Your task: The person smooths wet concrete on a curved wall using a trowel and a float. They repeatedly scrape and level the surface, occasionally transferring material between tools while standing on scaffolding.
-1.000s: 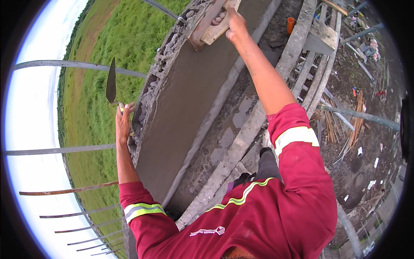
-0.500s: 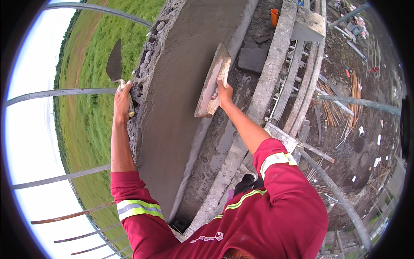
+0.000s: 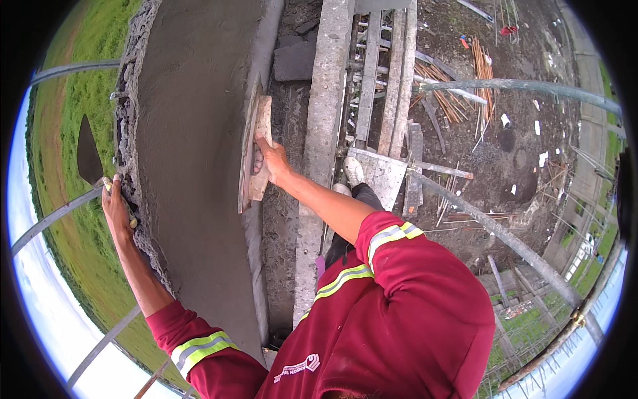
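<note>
My right hand (image 3: 274, 161) is closed around the handle of a plastering float (image 3: 264, 113). The float's long flat board stands tilted at the right edge of a wet grey mortar surface (image 3: 189, 120), its working side turned toward the mortar. At the far left, my left hand (image 3: 117, 211) grips the handle of a pointed trowel (image 3: 88, 153). That hand is by the rough, broken edge (image 3: 127, 100) of the wall, and the dark trowel blade points away from me over the grass. The mortar between my hands looks mostly smooth.
Right of the wall run a concrete ledge (image 3: 322, 100) and scaffold planks (image 3: 369, 80). My shoe (image 3: 353, 171) is beside a pale board (image 3: 382, 176). Metal poles (image 3: 492, 223) cross at both sides. Rods (image 3: 483, 73) and debris lie on the ground far below.
The view has turned, so wall and hands appear farther left. The float now stands more edge-on along the mortar's right edge. Both hands keep their tools.
</note>
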